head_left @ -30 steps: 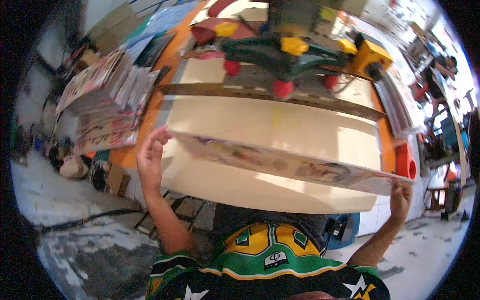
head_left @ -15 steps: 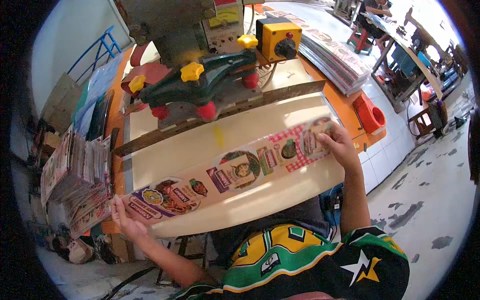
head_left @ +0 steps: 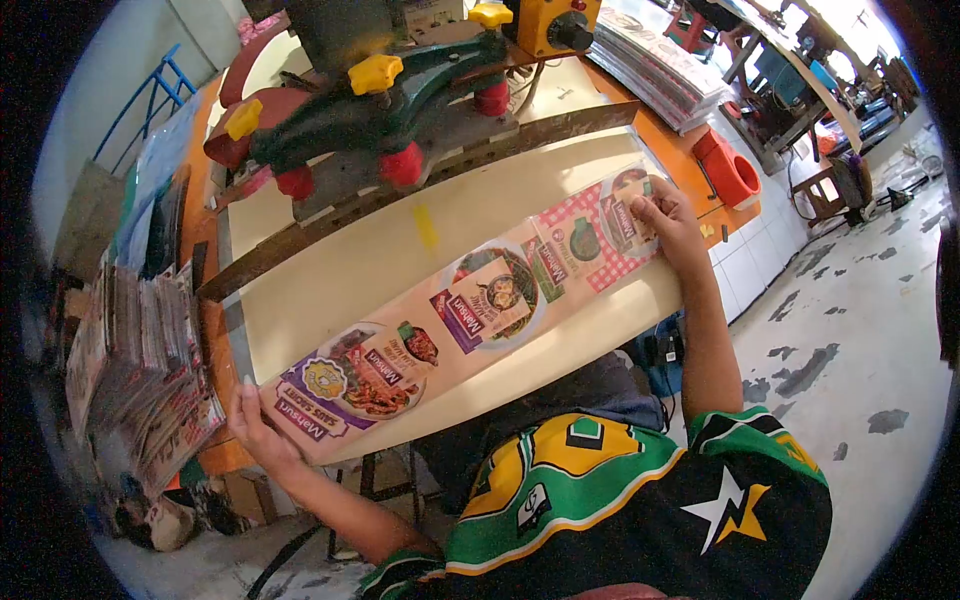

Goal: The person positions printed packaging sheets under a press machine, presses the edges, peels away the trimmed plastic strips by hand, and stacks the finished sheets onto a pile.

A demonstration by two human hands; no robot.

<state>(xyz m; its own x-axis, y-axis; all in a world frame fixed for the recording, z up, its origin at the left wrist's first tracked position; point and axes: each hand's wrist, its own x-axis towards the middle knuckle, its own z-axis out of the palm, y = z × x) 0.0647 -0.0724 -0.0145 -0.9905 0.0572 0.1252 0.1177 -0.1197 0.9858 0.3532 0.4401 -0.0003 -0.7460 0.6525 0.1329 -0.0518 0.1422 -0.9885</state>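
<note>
A long printed plastic sheet (head_left: 480, 300) with pictures of food dishes and "Mahsuri" labels lies slantwise over a cream work surface (head_left: 350, 275). My right hand (head_left: 668, 225) grips its upper right end, thumb on top and the other fingers underneath. At the lower left end is my left hand (head_left: 262, 430), fingers stretched out along the sheet's short edge and touching it. Above the sheet stands a press machine (head_left: 370, 130) with yellow knobs and red feet, a long metal bar (head_left: 420, 190) running across its front.
Stacked printed sheets (head_left: 135, 360) stand at the left. Another pile of flat sheets (head_left: 655, 70) lies at the back right, near an orange-red tape dispenser-like holder (head_left: 727, 170). A yellow control box (head_left: 555, 27) sits beside the press. A worktable (head_left: 800, 75) stands farther right.
The sheet's right end has moved up and its printed face now shows more fully. My left hand has shifted slightly right, its fingers straighter. The camera view has tilted lower.
</note>
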